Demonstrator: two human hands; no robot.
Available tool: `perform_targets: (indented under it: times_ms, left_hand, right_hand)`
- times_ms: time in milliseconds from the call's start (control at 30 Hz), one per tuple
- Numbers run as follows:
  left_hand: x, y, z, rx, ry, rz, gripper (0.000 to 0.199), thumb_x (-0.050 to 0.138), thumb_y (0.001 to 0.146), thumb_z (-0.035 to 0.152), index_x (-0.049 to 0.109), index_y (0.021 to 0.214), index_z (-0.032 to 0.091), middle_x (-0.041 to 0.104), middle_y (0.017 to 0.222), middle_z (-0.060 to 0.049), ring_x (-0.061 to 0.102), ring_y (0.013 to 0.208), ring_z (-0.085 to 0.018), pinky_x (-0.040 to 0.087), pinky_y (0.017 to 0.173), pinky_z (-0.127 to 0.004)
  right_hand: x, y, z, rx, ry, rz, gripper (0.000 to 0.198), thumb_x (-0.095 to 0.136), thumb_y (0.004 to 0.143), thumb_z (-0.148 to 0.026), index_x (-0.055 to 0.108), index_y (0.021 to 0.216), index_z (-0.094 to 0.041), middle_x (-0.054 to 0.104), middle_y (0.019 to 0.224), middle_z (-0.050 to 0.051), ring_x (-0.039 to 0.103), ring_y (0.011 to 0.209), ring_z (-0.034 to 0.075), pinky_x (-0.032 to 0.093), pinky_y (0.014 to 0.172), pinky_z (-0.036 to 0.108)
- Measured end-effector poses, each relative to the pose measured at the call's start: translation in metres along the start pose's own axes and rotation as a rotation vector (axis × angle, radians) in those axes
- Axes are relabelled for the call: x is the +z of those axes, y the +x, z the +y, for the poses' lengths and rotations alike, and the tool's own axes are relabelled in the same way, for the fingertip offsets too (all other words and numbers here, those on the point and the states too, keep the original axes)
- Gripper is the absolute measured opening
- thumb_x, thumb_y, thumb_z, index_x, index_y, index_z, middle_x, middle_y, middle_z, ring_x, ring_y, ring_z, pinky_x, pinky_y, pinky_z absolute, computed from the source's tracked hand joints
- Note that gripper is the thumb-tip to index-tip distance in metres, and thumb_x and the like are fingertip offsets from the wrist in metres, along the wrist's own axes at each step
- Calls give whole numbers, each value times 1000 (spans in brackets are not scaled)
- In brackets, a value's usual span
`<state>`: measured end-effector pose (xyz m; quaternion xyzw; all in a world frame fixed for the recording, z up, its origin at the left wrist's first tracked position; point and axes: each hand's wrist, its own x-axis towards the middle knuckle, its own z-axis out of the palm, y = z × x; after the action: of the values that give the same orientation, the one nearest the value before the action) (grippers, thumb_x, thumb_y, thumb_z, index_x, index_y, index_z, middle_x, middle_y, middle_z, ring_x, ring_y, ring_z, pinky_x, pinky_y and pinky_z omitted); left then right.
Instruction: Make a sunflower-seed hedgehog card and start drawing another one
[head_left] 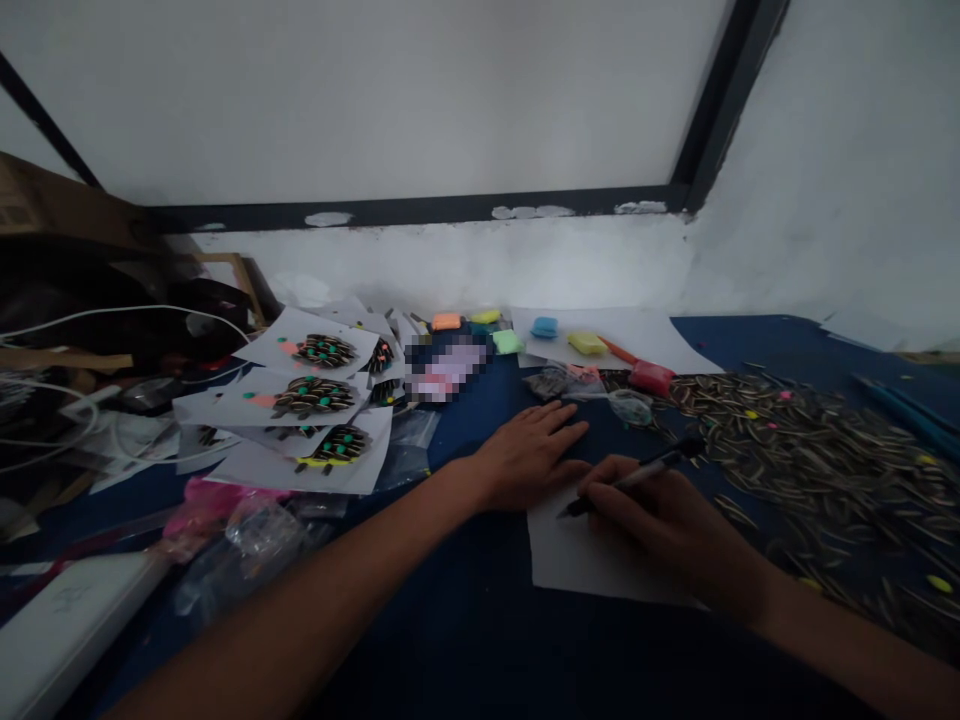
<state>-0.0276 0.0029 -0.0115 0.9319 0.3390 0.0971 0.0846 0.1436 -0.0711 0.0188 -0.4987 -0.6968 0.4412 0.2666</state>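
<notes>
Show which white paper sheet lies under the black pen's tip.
The foreground white paper sheet, below the right hand; the sheets at left bear striped-seed figures, and others lie farther back.

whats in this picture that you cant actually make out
All in the head view:
White paper sheet: partly hidden by the bare right hand.
Tip of the slim, dark pen in that hand: too dark and blurred to tell whether it touches the sheet.
Flat lilac object: details masked by pixelation.
White, oblong box: faint marks unreadable; cut off by the left edge.
</notes>
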Motion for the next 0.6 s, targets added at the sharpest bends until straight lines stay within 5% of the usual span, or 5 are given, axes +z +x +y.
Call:
perform_targets:
  times_ms: [367,600]
  left_hand:
    - [-3,0,3,-22,-10,-24,55,35,96,45,35,143,15,25,153,-10,18,142,-23,19,115,-39]
    - [0,1,-3,-6,-43,3,54,34,97,47,38,141,17,27,152,-10,20,142,-22,20,115,-38]
  right_hand:
    - [2,1,4,-39,42,14,39,50,84,-53,63,68,-20,66,68,3,54,49,11,47,50,25]
    - [-1,0,7,10,-9,32,41,51,86,-51,62,64,-18,52,52,-2,47,43,9,37,43,22]
